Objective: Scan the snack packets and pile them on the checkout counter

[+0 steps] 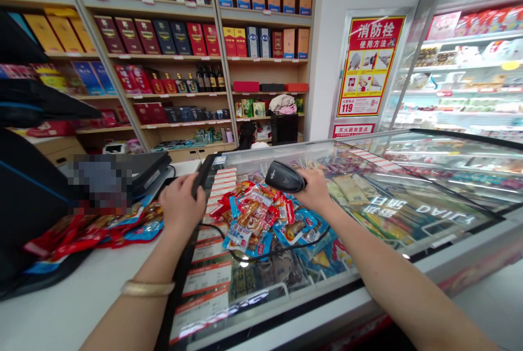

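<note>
A black barcode scanner [285,176] is gripped by its handle in my right hand [314,188], its head pointing left above the freezer's glass lid. Under it lies a pile of small red and blue snack packets [255,212] on the glass. My left hand [183,202] is at the freezer's black left edge, thumb apart from the fingers, with nothing seen in it. Just left of that hand, more red and blue snack packets [102,231] lie heaped on the white counter [118,285]. The scanner's black cable [269,256] loops across the glass around the near side of the pile.
The glass-topped freezer [392,187] stretches away to the right, with frozen goods inside. A dark monitor [28,198] stands at the left, beside a black device [151,168]. Shelves of boxed bottles [171,37] line the back, where a person's head [247,134] shows low down.
</note>
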Demonstrator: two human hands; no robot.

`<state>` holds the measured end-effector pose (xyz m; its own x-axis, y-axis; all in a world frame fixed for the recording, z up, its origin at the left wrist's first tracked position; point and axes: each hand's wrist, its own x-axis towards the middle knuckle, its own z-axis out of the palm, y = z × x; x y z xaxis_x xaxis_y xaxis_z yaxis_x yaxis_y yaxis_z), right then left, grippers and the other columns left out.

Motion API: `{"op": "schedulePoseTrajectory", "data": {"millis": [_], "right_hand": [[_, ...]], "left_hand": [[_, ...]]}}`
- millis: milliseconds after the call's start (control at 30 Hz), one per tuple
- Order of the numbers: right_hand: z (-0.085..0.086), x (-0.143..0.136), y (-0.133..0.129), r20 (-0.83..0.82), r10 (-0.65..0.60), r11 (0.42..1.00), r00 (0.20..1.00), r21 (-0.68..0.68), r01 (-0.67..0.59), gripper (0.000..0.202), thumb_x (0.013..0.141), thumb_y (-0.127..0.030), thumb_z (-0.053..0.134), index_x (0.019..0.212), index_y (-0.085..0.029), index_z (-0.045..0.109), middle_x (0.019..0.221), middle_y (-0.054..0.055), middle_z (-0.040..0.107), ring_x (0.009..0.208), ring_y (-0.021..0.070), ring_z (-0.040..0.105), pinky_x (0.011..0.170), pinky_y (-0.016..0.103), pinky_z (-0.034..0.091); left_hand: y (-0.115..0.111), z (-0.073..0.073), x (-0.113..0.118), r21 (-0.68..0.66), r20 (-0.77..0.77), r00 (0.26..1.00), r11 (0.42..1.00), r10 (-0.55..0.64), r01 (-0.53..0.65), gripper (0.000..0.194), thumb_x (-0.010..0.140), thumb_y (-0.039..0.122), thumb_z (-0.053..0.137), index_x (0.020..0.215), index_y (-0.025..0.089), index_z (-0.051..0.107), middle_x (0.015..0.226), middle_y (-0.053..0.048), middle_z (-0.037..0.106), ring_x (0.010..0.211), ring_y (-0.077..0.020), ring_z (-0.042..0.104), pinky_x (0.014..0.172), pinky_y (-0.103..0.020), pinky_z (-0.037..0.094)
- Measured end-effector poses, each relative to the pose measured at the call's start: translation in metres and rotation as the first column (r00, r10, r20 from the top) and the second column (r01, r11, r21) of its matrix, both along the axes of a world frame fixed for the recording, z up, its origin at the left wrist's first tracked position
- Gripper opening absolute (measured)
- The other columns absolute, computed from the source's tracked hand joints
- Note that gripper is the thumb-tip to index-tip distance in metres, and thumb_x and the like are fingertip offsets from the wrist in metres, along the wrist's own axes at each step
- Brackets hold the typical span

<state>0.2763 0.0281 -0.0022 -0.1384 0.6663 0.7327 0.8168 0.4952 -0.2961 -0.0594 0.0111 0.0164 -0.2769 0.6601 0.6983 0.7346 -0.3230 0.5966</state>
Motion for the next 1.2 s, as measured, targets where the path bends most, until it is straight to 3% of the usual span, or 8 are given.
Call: {"op": "schedulePoseTrajectory", "data": {"millis": [167, 300, 400, 500, 733, 933, 1067, 1200], "right_hand": [[-0.002, -0.001, 0.000, 0.007, 0.002, 1.000, 1.000, -0.016, -0.002, 0.029, 0.072, -0.041, 0.077, 0.094, -0.022, 0.074, 0.093, 0.007, 0.079, 0.092, 0.0267, 0.070, 0.081, 0.035, 0.035], [-0.002, -0.001, 0.000, 0.019, 0.007, 1.000, 1.000, -0.024, -0.007, 0.027, 0.074, -0.039, 0.074, 0.096, -0.023, 0.075, 0.095, 0.007, 0.080, 0.092, 0.0262, 0.070, 0.083, 0.035, 0.035], [-0.003, -0.002, -0.001, 0.023, 0.001, 1.000, 1.000, -0.020, 0.000, 0.026, 0.074, -0.036, 0.071, 0.097, -0.023, 0.075, 0.097, 0.007, 0.080, 0.094, 0.0264, 0.070, 0.084, 0.036, 0.035], [-0.005, -0.003, -0.001, 0.030, -0.006, 1.000, 1.000, -0.013, 0.006, 0.027, 0.072, -0.034, 0.072, 0.097, -0.024, 0.075, 0.099, 0.008, 0.080, 0.095, 0.0273, 0.070, 0.085, 0.036, 0.037], [-0.005, -0.003, -0.001, 0.042, -0.011, 1.000, 0.999, -0.015, 0.011, 0.023, 0.071, -0.033, 0.073, 0.093, -0.023, 0.075, 0.098, 0.009, 0.080, 0.093, 0.0275, 0.070, 0.084, 0.036, 0.037], [-0.001, -0.005, -0.003, 0.060, -0.001, 0.999, 0.998, -0.043, 0.004, 0.023, 0.071, -0.033, 0.071, 0.092, -0.023, 0.074, 0.095, 0.009, 0.080, 0.093, 0.0276, 0.070, 0.082, 0.036, 0.035], [-0.001, -0.005, -0.003, 0.058, 0.008, 0.999, 0.998, -0.034, -0.006, 0.024, 0.070, -0.032, 0.071, 0.092, -0.023, 0.074, 0.095, 0.009, 0.080, 0.093, 0.0275, 0.069, 0.081, 0.036, 0.035], [-0.001, -0.004, -0.003, 0.062, 0.018, 1.000, 0.998, -0.023, -0.017, 0.023, 0.071, -0.031, 0.071, 0.092, -0.022, 0.074, 0.096, 0.009, 0.080, 0.093, 0.0269, 0.069, 0.081, 0.036, 0.035]], "left_hand": [[0.002, -0.004, -0.070, -0.028, 0.150, 0.903, 0.914, 0.404, -0.404, 0.026, 0.067, 0.023, 0.074, 0.088, 0.020, 0.060, 0.127, -0.017, 0.063, 0.145, -0.0515, 0.029, 0.108, -0.074, 0.027], [0.013, -0.014, -0.099, -0.298, 0.151, 0.824, 0.820, 0.546, -0.489, 0.043, 0.053, 0.023, 0.082, 0.066, 0.019, 0.042, 0.114, -0.012, 0.071, 0.141, -0.0550, 0.036, 0.111, -0.082, 0.007], [0.017, -0.017, -0.102, -0.288, 0.254, 0.876, 0.897, 0.409, -0.335, 0.042, 0.051, 0.019, 0.080, 0.065, 0.019, 0.041, 0.108, -0.009, 0.073, 0.147, -0.0533, 0.030, 0.109, -0.080, 0.020], [0.014, -0.014, -0.095, -0.028, 0.427, 0.902, 0.998, 0.067, -0.060, 0.032, 0.055, 0.011, 0.074, 0.066, 0.020, 0.046, 0.091, -0.007, 0.073, 0.148, -0.0455, 0.035, 0.101, -0.069, 0.040], [-0.007, 0.011, -0.059, -0.053, 0.220, 0.923, 0.949, 0.316, -0.312, 0.018, 0.080, 0.012, 0.057, 0.090, 0.023, 0.067, 0.088, -0.004, 0.073, 0.110, -0.0306, 0.068, 0.104, -0.053, 0.049], [0.002, 0.009, -0.044, -0.095, 0.306, 0.934, 0.982, 0.184, -0.162, 0.024, 0.080, 0.013, 0.054, 0.097, 0.021, 0.069, 0.091, -0.004, 0.075, 0.082, -0.0238, 0.070, 0.089, -0.041, 0.058], [0.010, 0.003, -0.036, -0.253, 0.181, 0.982, 0.967, 0.058, -0.010, 0.018, 0.064, 0.021, 0.073, 0.081, 0.023, 0.073, 0.089, -0.009, 0.076, 0.097, -0.0320, 0.071, 0.100, -0.045, 0.053], [0.010, -0.002, -0.033, -0.472, 0.034, 0.982, 0.863, -0.184, 0.178, 0.045, 0.048, 0.040, 0.086, 0.089, 0.023, 0.079, 0.105, -0.012, 0.079, 0.111, -0.0386, 0.069, 0.107, -0.046, 0.047]]}}
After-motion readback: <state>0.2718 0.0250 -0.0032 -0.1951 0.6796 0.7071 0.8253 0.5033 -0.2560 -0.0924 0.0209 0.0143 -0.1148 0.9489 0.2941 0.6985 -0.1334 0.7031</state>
